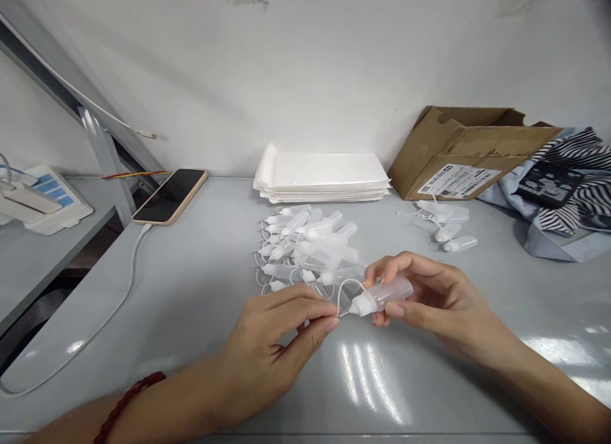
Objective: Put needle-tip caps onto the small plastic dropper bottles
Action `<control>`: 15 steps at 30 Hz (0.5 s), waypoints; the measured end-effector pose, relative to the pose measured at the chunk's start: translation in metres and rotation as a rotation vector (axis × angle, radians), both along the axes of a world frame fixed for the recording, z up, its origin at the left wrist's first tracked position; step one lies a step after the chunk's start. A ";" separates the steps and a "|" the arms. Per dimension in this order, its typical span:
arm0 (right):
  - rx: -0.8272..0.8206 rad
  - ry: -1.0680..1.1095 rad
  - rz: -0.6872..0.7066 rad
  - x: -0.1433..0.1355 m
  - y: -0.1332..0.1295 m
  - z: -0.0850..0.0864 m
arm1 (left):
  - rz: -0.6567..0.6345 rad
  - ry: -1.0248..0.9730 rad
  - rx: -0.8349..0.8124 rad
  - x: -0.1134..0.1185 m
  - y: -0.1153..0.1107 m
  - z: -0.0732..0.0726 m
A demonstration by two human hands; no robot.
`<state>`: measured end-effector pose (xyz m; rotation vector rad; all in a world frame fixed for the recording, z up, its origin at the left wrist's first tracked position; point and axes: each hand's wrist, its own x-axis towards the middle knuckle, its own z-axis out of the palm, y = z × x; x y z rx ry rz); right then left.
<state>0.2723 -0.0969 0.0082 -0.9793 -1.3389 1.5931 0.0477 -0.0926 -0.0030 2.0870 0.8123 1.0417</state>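
Observation:
My right hand [424, 298] holds a translucent needle-tip squeeze bottle [392, 292] by its body, tilted with its white neck to the left. A thin metal needle juts from the neck, and a white strap arches from the collar to the needle's end. There my left hand [286, 333] pinches with thumb and fingers; the small cap at the strap's end is mostly hidden by the fingertips. Just behind my hands lies a pile of similar bottles [319, 240], tips pointing left. A smaller group of bottles [449, 224] lies at the right.
White padded envelopes [329, 170] are stacked against the wall. An open cardboard box [458, 151] stands at the back right, beside bunched striped cloth [568, 183]. On the left a phone [172, 196] is plugged into a white cable [128, 285] that runs across the grey table [191, 291].

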 end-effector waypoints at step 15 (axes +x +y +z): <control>0.047 -0.132 -0.045 0.000 -0.002 0.003 | 0.021 -0.006 0.000 0.001 -0.001 0.000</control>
